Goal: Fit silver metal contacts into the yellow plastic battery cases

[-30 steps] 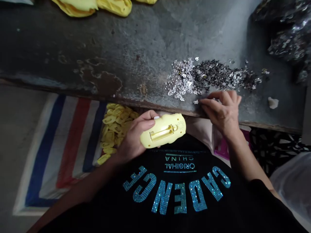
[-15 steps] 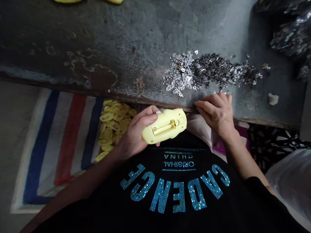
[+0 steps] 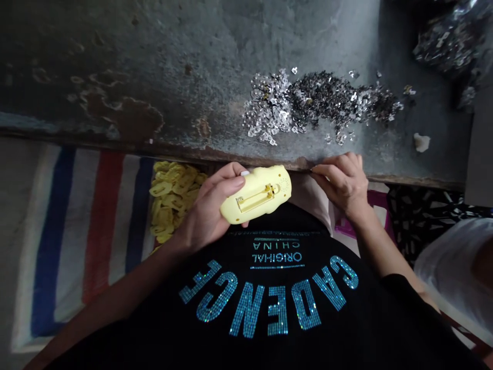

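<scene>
A pale yellow plastic housing (image 3: 256,195) lies in my left hand (image 3: 210,208), the thumb on its top and the fingers beneath. Its open battery compartment faces up, with metal contacts showing at both ends. My right hand (image 3: 344,182) is at the table's front edge, thumb and index finger pinched together. A tiny dark bit shows at those fingertips, too small to name. Just beyond the hands, small silvery metal pieces (image 3: 271,105) lie heaped on the worn metal table (image 3: 185,46), darker ones towards the right.
Yellow plastic parts (image 3: 173,192) are piled below the table edge at left, beside a striped woven sheet (image 3: 98,221). Bagged metal pieces (image 3: 442,43) sit at the back right. A white lump (image 3: 421,142) lies on the table. Another person's pale clothing (image 3: 454,272) shows at lower right.
The view has shifted, so the table contents appear further left. My right hand has drawn back slightly from the metal pieces, its thumb and index finger pinched. My left hand still holds the housing.
</scene>
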Demonstrator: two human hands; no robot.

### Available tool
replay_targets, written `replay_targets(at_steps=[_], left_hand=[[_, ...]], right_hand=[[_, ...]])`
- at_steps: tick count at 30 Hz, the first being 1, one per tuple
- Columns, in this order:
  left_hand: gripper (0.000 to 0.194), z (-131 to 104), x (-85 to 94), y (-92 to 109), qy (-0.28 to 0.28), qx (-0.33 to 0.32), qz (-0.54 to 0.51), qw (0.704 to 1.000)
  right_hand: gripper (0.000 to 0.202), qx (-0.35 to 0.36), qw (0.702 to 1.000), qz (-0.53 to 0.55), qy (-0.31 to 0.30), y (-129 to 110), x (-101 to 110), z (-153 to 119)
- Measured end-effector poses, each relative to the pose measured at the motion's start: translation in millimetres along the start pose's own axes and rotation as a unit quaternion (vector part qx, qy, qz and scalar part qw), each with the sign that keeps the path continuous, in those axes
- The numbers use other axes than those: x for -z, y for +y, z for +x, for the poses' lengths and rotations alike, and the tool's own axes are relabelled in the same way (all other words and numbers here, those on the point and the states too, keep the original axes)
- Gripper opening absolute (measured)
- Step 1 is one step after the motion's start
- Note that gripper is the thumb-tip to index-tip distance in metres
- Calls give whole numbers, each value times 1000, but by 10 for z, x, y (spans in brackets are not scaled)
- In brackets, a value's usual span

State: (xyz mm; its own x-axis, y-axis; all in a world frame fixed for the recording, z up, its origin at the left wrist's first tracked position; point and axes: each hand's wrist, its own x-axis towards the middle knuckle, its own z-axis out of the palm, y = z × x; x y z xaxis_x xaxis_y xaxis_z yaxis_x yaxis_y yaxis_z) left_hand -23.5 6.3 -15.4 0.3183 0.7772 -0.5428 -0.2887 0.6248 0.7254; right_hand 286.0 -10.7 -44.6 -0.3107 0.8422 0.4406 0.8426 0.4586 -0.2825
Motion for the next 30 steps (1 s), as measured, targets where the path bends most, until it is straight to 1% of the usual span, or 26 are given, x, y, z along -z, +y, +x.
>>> replay_targets(at_steps=[3,5,6,8,10,13,14,16,19,22,25,30], left_hand=[[37,3,-20,4,0,-3,0,1000],[38,10,-39,10,-4,-7,1,1000],[39,14,-48,13,-8,-8,3,1000],[39,20,-65,16,-19,-11,7,1000],[39,21,-78,18,-26,-11,10,1000],[40,14,-83,23,-19,-7,14,1000],[41,11,-80,24,-17,-4,15,1000],[42,6,-70,24,-17,-5,16,1000],[37,4,-51,10,-23,-9,16,1000],[32,12,-43,-16,-33,-12,20,999],[31,24,-38,-33,-36,-14,24,999],[35,29,-29,-25,-42,-8,13,999]], right_hand=[[9,-69,994,84,1,82,83,119],[11,-111,989,92,14,140,128,208],[12,-120,989,86,24,161,140,248],[13,-118,990,68,36,180,137,303],[12,-90,995,35,31,173,103,316],[15,-34,999,-11,6,151,49,245],[16,-28,999,-20,0,147,48,202],[15,-43,999,-26,3,141,80,101],[13,-110,994,-12,23,116,173,-20],[15,-153,988,9,22,56,211,-30],[15,-149,989,15,-4,6,161,70],[19,-109,990,-38,-80,17,87,275]])
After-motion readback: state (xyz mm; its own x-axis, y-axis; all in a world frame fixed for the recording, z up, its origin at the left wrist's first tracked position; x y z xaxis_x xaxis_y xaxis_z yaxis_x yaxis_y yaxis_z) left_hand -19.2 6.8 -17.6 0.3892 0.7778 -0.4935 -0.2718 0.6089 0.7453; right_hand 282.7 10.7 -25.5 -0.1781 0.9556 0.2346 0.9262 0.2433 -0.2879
